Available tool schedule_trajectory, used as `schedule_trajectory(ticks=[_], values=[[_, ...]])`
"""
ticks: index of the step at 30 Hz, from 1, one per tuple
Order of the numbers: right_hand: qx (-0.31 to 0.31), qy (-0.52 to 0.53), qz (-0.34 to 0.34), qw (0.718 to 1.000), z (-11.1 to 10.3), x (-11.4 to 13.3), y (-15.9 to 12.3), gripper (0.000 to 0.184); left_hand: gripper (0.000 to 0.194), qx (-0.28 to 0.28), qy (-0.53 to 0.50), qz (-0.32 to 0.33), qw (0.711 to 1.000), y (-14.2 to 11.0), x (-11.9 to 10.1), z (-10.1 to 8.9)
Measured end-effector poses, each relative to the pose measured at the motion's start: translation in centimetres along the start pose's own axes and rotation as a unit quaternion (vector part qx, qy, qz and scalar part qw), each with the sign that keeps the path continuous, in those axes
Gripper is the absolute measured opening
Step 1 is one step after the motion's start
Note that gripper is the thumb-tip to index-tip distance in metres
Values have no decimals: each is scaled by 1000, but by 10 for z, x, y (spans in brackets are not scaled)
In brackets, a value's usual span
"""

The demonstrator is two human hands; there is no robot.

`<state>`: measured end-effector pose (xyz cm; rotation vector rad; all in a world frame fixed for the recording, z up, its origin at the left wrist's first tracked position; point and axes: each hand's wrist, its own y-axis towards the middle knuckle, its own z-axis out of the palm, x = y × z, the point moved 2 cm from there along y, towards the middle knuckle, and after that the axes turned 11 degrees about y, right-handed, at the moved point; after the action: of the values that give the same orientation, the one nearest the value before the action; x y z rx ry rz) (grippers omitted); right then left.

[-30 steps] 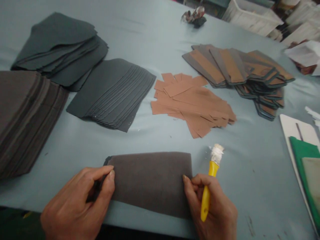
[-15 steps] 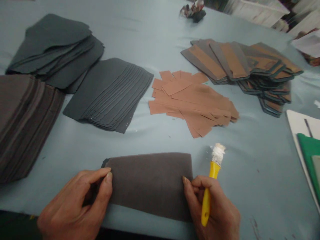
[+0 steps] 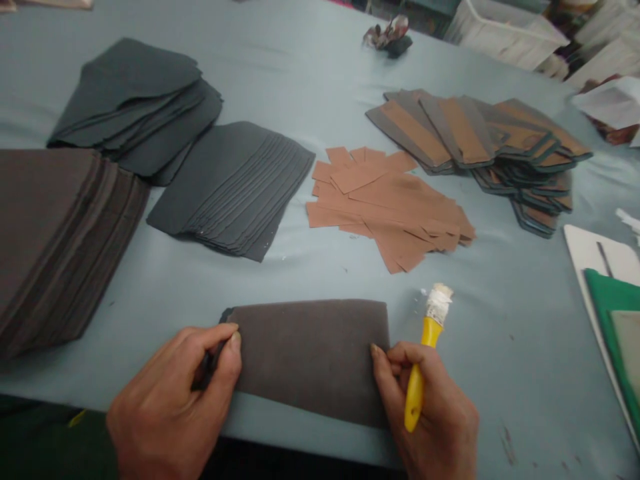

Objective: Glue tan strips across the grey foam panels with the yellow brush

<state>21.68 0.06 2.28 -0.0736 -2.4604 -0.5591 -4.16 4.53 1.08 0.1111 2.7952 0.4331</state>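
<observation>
A dark brown sheet (image 3: 310, 353) of leather or fabric lies near the table's front edge, with a dark layer peeking out at its upper left corner. My left hand (image 3: 180, 393) pinches its left edge between thumb and forefinger. At the right edge, my right hand (image 3: 430, 400) pinches the same sheet. That hand also carries a brush (image 3: 433, 327) with a yellow handle, its white-coated bristles pointing away from me. Beyond the sheet, thin tan strips (image 3: 390, 200) are heaped loosely.
Dark grey pieces (image 3: 230, 180) lie fanned out at left, with more dark sheets (image 3: 135, 87) behind. A brown stack (image 3: 45, 233) sits at far left. Grey pieces with tan bands (image 3: 465, 130) pile at back right. A white board (image 3: 580, 257) bears green material (image 3: 605, 300) at right.
The camera view shifts slightly. Both hands keep their pinch on the brown sheet, and the brush stays in the right hand.
</observation>
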Motion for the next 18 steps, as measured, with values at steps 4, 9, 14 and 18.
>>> schedule_trajectory(ticks=[4,9,14,18], values=[[-10,-10,-23,1000,0,3,1,28,12,-22,5,23,999,2,-2,-1],[-13,-95,-11,995,-2,3,0,41,10,-44,19,34,998,2,-3,1],[-62,-183,-47,980,-2,1,-5,38,10,-59,21,34,997,2,-4,1],[-55,-152,-131,978,3,2,-5,9,11,-57,14,37,998,2,-5,1]])
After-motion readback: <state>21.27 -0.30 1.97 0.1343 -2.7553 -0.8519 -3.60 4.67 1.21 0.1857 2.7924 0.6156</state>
